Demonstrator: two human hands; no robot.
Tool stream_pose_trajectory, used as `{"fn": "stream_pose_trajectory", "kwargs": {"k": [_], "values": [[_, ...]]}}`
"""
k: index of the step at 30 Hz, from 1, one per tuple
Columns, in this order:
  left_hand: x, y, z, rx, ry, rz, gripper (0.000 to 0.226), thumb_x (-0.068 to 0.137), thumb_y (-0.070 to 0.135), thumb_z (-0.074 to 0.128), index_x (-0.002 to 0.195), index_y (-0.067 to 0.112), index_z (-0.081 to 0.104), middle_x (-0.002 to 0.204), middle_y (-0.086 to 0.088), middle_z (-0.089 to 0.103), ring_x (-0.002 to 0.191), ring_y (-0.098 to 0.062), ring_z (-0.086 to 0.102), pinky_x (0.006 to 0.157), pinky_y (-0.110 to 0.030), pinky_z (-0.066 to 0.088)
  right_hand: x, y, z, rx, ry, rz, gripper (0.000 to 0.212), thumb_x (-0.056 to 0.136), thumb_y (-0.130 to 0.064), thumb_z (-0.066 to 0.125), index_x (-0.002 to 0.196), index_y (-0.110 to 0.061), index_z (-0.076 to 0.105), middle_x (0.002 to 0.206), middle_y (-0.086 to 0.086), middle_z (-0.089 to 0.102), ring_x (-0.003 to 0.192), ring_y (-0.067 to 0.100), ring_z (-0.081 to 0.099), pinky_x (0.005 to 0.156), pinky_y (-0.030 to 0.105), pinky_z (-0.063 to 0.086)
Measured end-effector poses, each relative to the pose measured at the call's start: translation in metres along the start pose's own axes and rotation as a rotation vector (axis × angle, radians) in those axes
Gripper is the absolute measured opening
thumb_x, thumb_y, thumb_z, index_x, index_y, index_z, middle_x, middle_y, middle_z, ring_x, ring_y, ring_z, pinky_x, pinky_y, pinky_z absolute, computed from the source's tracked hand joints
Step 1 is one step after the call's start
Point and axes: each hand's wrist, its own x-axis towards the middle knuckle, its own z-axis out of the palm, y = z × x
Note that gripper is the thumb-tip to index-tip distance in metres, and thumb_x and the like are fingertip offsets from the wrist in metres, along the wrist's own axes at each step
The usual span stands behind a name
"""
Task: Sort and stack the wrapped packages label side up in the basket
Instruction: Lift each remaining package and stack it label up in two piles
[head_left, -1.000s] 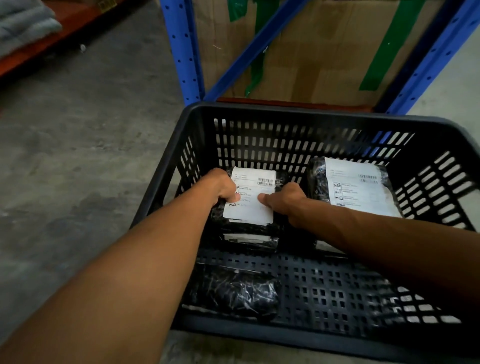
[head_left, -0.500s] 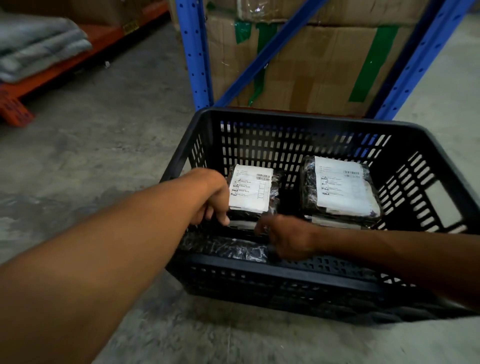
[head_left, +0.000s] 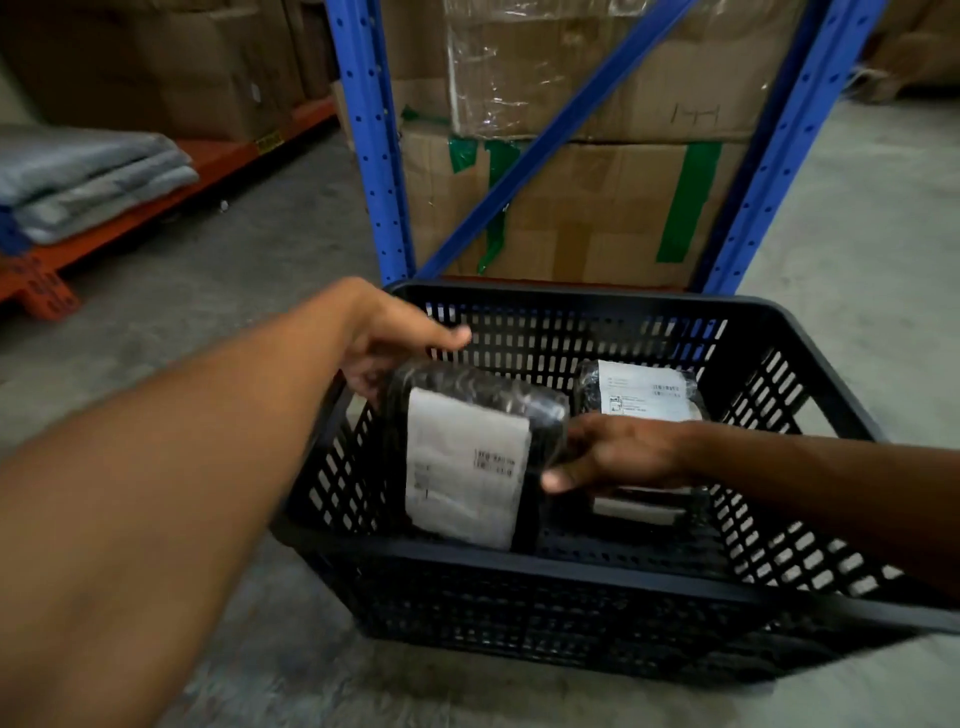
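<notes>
A black slatted basket (head_left: 597, 577) stands on the floor. Over its left half I hold a black wrapped package (head_left: 467, 457) with its white label facing me, tilted up on end. My left hand (head_left: 389, 343) grips its far left top edge. My right hand (head_left: 618, 452) grips its right side. A second wrapped package (head_left: 644, 395) lies label up at the back right of the basket, on top of another one whose edge (head_left: 639, 512) shows below my right hand. What lies under the held package is hidden.
Blue rack uprights (head_left: 371, 140) and a diagonal brace stand just behind the basket, with taped cardboard boxes (head_left: 587, 208) between them. An orange low shelf (head_left: 156, 192) with folded grey cloth (head_left: 88, 182) runs along the left. Bare concrete floor surrounds the basket.
Both hands left the stacked package at the back left, reached to the near left of the basket and lifted a package up, label now facing me. The view has pulled back and up.
</notes>
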Motion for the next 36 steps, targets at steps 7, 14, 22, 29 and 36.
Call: {"fn": "stream_pose_trajectory", "kwargs": {"k": [7,14,22,29,36], "values": [[-0.003,0.002,-0.022,-0.558,0.099,0.420,0.078,0.061,0.078,0.063,0.116,0.022,0.066,0.117,-0.003,0.066,0.109,-0.021,0.057,0.090,-0.045,0.043,-0.002,-0.031,-0.058,0.691,0.336,-0.130,0.040,0.095,-0.050,0.047,0.109,-0.024,0.074,0.100,0.000,0.078,0.090,0.023,0.075,0.072,0.046,0.060],[0.018,0.019,0.012,-0.590,0.225,0.509,0.043,0.078,0.001,0.074,0.113,0.018,0.056,0.102,-0.008,0.072,0.092,-0.026,0.068,0.059,-0.038,0.058,0.015,-0.043,-0.063,0.639,0.492,-0.051,0.043,0.094,-0.057,0.044,0.112,-0.028,0.069,0.110,0.002,0.074,0.096,0.023,0.072,0.065,0.040,0.058],[0.035,-0.005,0.003,-0.467,0.100,0.423,0.066,0.075,0.002,0.078,0.126,0.029,0.047,0.097,-0.011,0.074,0.089,-0.027,0.070,0.078,-0.043,0.058,0.033,-0.029,-0.038,0.501,0.529,0.080,0.040,0.080,-0.023,0.077,0.117,-0.010,0.066,0.096,0.002,0.078,0.079,0.020,0.072,0.053,0.027,0.055],[0.042,-0.015,0.008,-0.321,0.089,0.262,0.038,0.079,0.000,0.073,0.107,0.020,0.057,0.104,-0.014,0.069,0.090,-0.029,0.067,0.069,-0.041,0.056,0.054,-0.019,-0.014,0.397,0.543,0.235,0.057,0.074,-0.032,0.082,0.120,-0.010,0.056,0.115,0.010,0.069,0.101,0.029,0.067,0.074,0.039,0.058],[0.052,-0.019,0.018,-0.272,0.150,0.203,0.025,0.086,-0.002,0.065,0.108,0.009,0.060,0.114,-0.016,0.067,0.099,-0.032,0.064,0.091,-0.050,0.052,0.070,-0.022,-0.010,0.329,0.535,0.283,0.044,0.076,-0.029,0.082,0.108,-0.007,0.060,0.104,0.012,0.071,0.090,0.027,0.067,0.065,0.036,0.055]]}}
